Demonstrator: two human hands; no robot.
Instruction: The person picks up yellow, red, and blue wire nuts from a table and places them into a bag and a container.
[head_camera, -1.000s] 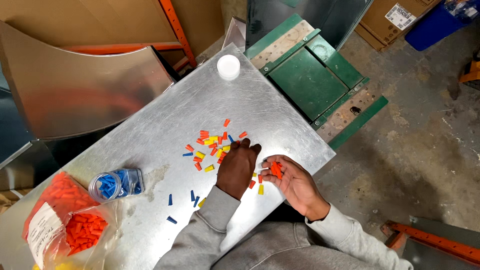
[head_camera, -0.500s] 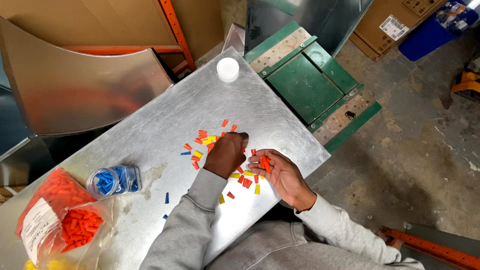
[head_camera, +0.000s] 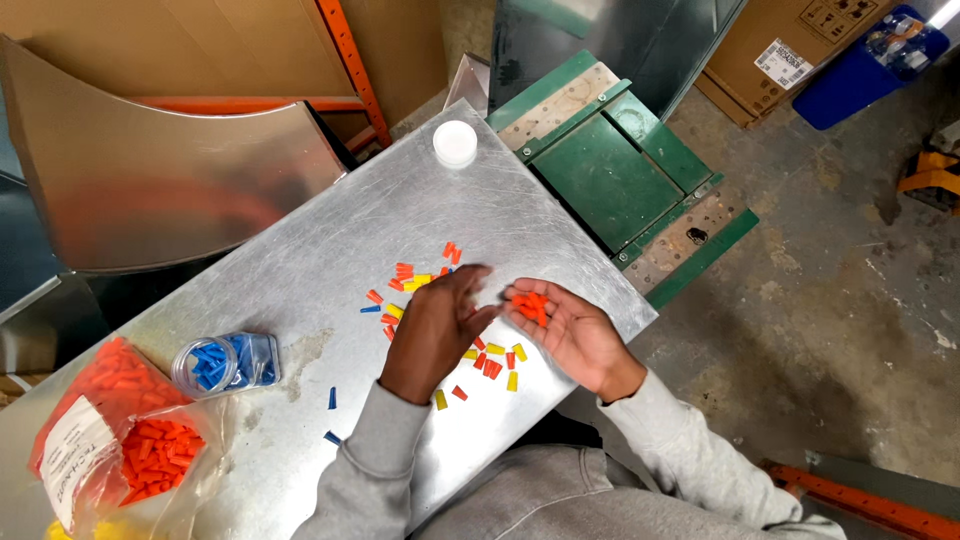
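Observation:
A scatter of small orange, yellow and blue plastic caps lies on a galvanized metal table. My right hand is turned palm up above the table's right edge and cups a small heap of orange caps. My left hand hovers over the scatter, its fingertips reaching toward the right palm. Whether its fingers pinch a cap is blurred. More orange and yellow caps lie beneath both hands.
A clear jar of blue caps lies on its side at left. A plastic bag of orange caps sits at the lower left. A white lid rests at the table's far corner. A green metal frame stands beyond.
My left hand has lifted off the scatter and moved toward the right palm. The right hand has opened flatter, showing the orange caps.

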